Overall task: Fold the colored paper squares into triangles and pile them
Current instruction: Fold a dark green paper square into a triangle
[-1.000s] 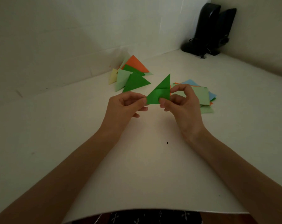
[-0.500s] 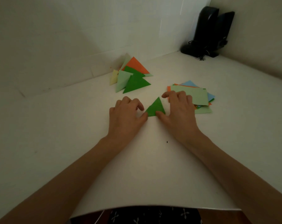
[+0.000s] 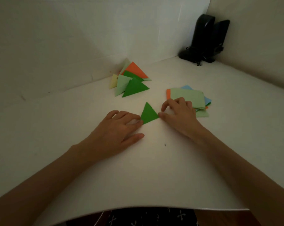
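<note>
While the left hand [image 3: 120, 128], fingers spread, and right hand [image 3: 178, 113] (fingers curled, thumb down) pin the green triangle [image 3: 149, 114], press its fold flat.

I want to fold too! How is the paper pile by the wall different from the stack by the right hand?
The pile by the wall holds folded triangles; the stack by the right hand holds flat, unfolded sheets. The pile is fanned out; the stack lies neater. Dark green fronts the pile; light green tops the stack. Both sit on the white table and include orange.
</note>
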The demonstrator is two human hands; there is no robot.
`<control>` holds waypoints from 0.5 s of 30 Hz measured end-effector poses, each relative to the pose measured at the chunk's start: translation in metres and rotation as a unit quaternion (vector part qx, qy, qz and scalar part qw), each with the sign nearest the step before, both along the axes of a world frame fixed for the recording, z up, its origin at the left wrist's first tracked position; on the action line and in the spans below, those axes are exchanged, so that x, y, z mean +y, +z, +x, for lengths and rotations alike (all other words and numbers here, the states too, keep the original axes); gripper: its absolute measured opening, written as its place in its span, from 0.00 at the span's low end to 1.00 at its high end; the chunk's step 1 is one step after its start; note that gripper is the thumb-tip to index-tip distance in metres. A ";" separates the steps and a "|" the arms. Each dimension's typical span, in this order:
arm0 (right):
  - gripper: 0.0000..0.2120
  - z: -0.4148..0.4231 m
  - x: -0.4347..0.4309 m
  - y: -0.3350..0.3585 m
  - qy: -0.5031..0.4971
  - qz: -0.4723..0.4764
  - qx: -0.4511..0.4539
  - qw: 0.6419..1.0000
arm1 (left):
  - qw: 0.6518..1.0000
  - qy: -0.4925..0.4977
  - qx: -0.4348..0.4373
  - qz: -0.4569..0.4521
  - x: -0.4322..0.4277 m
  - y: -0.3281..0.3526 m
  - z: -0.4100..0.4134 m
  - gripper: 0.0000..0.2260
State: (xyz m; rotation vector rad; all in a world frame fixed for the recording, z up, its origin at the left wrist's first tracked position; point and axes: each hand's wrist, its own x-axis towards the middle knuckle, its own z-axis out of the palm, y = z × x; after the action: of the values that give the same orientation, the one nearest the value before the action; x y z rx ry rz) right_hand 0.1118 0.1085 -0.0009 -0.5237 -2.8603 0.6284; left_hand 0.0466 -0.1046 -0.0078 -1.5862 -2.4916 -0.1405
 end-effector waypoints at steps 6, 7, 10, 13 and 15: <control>0.15 -0.007 0.000 -0.001 0.152 -0.012 0.134 0.979 | 0.999 -0.009 0.013 -0.030 0.001 0.007 -0.003 0.30; 0.20 -0.010 0.000 -0.001 0.190 0.012 0.129 0.973 | 0.999 -0.006 0.013 -0.038 0.001 0.007 -0.003 0.31; 0.34 -0.015 0.004 -0.003 0.226 0.058 0.093 0.968 | 0.998 -0.013 0.022 -0.053 -0.002 0.005 0.000 0.32; 0.33 -0.015 0.006 -0.007 0.217 0.072 0.102 0.968 | 0.998 -0.042 0.057 -0.001 -0.010 0.006 0.000 0.28; 0.30 -0.015 0.005 -0.008 0.214 0.063 0.112 0.968 | 0.995 -0.033 0.064 0.074 -0.011 0.005 -0.004 0.22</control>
State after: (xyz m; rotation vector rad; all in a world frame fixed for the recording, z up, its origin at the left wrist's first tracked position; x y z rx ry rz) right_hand 0.0964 0.1135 -0.0093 0.1830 -2.7790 0.5186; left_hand 0.0430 -0.1156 -0.0029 -1.5657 -2.2777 -0.2185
